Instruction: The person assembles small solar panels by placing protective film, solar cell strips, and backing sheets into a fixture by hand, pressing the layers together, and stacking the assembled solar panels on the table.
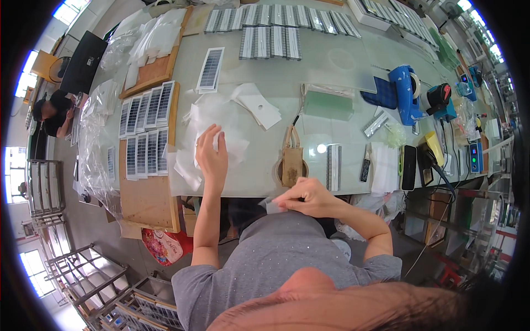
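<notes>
My left hand [212, 161] is over the near edge of the table, its fingers stretched out and nothing visible in them. Beneath and beyond it lies a loose heap of thin translucent white sheets [234, 150]. Close to my body, at the table's front edge, my right hand [310, 198] pinches a small translucent sheet [270, 206] between thumb and fingers. Just beyond the right hand is a tan pouch with handles [292, 165]. To its right lies a narrow grey-and-white strip piece [333, 167].
Left, a wooden tray [144, 203] holds several dark-panelled white cards [147, 110]. White cut cards [259, 106] and a green sheet stack [329, 105] lie mid-table. Rows of striped pieces [270, 43] fill the back. A blue tape dispenser [407, 99] and a black phone [408, 167] are right.
</notes>
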Tool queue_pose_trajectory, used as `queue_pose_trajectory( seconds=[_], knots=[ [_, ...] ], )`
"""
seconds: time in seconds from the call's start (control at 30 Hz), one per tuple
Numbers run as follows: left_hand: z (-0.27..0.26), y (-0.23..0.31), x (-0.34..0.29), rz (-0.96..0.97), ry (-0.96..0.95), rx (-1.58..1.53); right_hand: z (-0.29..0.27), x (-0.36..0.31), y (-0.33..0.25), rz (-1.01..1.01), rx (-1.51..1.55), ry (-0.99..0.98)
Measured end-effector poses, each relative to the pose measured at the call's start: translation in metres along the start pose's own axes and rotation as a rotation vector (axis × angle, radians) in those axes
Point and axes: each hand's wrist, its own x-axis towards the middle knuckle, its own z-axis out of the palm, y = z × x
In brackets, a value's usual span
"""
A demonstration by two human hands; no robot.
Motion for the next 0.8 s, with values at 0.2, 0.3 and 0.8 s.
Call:
queue_pose_trajectory(
  seconds=[0.2, 0.3, 0.8],
  knots=[
    [0.008, 0.007, -0.030, 0.497, -0.109, 0.116, -0.010, -0.007, 0.028, 0.233, 0.072, 0.156],
    [0.009, -0.008, -0.066, 0.889, -0.325, 0.127, -0.027, 0.011, 0.051, 0.348, -0.082, 0.287],
    [0.022, 0.014, -0.126, 0.600, -0.416, -0.153, -0.035, 0.027, 0.082, 0.281, -0.181, 0.463]
  ],
)
